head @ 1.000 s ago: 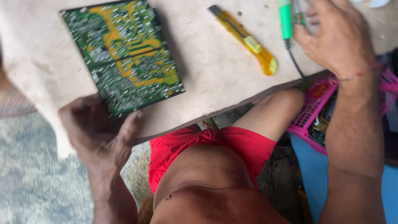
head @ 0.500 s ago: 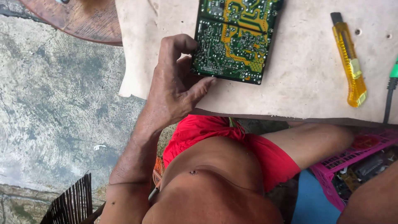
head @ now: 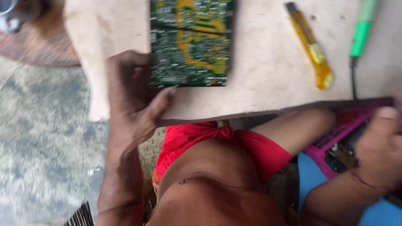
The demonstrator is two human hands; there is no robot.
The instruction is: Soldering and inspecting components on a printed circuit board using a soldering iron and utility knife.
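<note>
On the pale board (head: 268, 83) across the person's lap lies a green circuit board (head: 190, 42), solder side up, flat near the far edge. The left hand (head: 134, 100) rests at its near-left corner, fingers loosely curled along the left edge and thumb stretched toward the bottom edge, touching but not lifting it; motion blur hides whether it truly pinches. The right hand (head: 379, 155) is down at the pink basket (head: 335, 138) beside the lap, fingers curled; what they close on, if anything, I cannot tell. A yellow cutter (head: 312, 48) and a green-handled tool (head: 360, 35) with a dark cord lie untouched on the board's right side, well apart from the circuit board. Judgement: early stage, circuit board placed and steadied, no tool applied to it yet, right hand apparently fetching something.
</note>
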